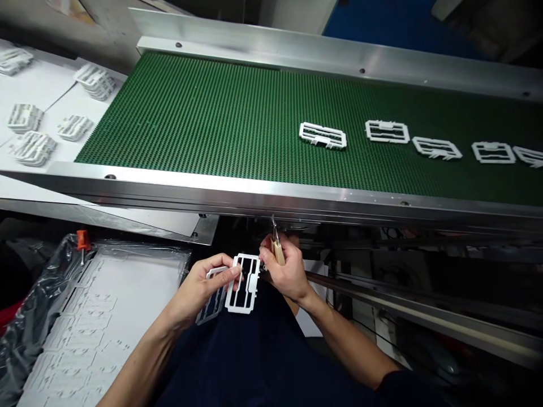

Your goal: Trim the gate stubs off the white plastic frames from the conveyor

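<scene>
My left hand (212, 277) is closed on two white plastic frames, thumb on top. The nearer white plastic frame (255, 282) is held tilted over my lap, with small tabs along its right edge. Behind it, the second frame (207, 310) hangs lower to the left, partly covered by my fingers. My right hand (288, 268) is wrapped round a small tool with cream handles and a slim metal tip, which looks like a pair of nippers (278, 251). The tip points up, away from the frames. My right fingertips are close to the nearer frame's upper right corner; whether they touch it I cannot tell.
Several white frames (323, 135) lie on the green conveyor belt (203, 124), behind its metal side rail (254, 189). Stacks of frames (95, 82) stand on a white surface at the left. Below, a plastic-lined box (139, 271) holds flat layered frames; an orange-handled tool (83, 242) is at its edge.
</scene>
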Demonstrator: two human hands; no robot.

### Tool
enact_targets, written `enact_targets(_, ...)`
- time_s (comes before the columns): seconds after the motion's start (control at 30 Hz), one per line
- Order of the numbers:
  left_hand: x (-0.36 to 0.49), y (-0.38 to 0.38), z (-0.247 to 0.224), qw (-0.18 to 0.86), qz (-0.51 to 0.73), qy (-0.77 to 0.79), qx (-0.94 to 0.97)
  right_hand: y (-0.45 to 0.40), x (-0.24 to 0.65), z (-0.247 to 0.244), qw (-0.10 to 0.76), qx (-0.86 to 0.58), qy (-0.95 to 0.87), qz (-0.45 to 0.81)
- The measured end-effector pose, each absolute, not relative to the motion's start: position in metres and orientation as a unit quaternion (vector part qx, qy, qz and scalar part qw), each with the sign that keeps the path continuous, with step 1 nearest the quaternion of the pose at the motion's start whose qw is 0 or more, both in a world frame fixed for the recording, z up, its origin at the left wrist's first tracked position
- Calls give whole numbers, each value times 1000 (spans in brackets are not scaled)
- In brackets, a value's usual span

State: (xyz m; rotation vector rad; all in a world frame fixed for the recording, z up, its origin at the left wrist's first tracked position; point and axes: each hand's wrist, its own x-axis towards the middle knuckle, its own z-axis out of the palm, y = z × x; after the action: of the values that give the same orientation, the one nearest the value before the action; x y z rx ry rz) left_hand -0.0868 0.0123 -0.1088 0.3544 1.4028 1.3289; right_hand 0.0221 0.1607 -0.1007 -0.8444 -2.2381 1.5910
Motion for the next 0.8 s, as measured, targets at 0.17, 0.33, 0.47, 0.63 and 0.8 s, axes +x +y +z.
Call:
enact_targets(0.17, -88, 14, -108, 549, 539, 611, 188, 162, 14, -94, 89, -264, -800, 531)
enact_targets(0.33, -89, 8, -108, 496, 523, 652, 237, 164, 11, -97, 60, -266, -766, 582)
enact_targets(0.47, -89, 1, -109, 448, 523, 682, 248, 169, 17, -102, 67, -275, -766, 577)
enact_targets(0.63, -88, -3, -112, 398, 514, 703, 288, 167, 18, -97, 89, -289, -781, 546)
enact_targets(0.8, -86, -1, -113, 342, 512, 716, 328, 158, 14, -87, 89, -269, -773, 567)
